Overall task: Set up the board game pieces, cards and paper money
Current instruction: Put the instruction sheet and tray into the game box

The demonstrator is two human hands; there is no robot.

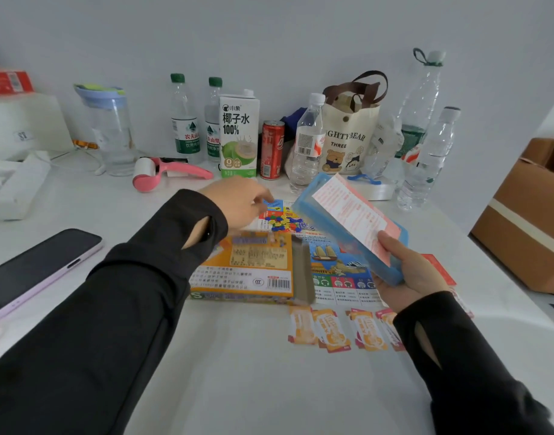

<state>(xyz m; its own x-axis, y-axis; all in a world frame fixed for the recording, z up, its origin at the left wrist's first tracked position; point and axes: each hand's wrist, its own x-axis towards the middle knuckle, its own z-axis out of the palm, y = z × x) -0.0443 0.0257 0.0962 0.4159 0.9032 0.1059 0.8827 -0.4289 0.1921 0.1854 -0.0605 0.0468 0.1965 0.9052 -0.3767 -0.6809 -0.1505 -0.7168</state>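
My right hand (407, 274) grips a blue plastic tray (332, 227) with a pink-and-white printed sheet (354, 215) held flat against it, tilted up above the board. The colourful game board (341, 277) lies flat on the white table, partly under an orange game box (247, 271). A heap of small coloured pieces (283, 221) sits on the board's far end. My left hand (238, 202) hovers over that heap with fingers curled down; I cannot tell whether it holds a piece. Several orange paper money notes (332, 329) lie in a row near the board's front edge.
Water bottles (185, 120), a coconut water carton (239, 133), a red can (271, 150), a clear jug (111, 130) and a tote bag (347, 136) line the back wall. A pink lint roller (169, 172) and a phone (37, 265) lie left. A cardboard box (526, 227) stands right.
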